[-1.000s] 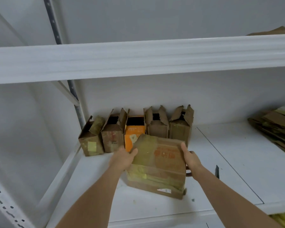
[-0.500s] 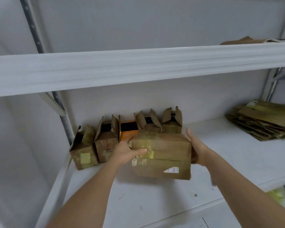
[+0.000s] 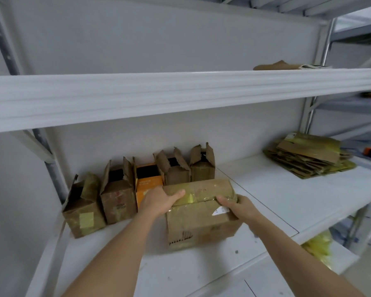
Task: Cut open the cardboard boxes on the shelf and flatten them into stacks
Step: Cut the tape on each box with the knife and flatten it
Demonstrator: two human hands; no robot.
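Now that the taped box (image 3: 201,213) got turned seam-up, left hand (image 3: 159,200) and right hand (image 3: 238,207) clasp its top, ready for cutting

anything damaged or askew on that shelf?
Mostly wear. The five open boxes along the back wall have ragged, torn flaps, and the leftmost box sits turned out of line. The flattened stack at right is fanned unevenly. The taped box in both hands looks scuffed and stained.

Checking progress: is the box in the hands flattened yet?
No. The box keeps its full shape, top flaps closed and taped.
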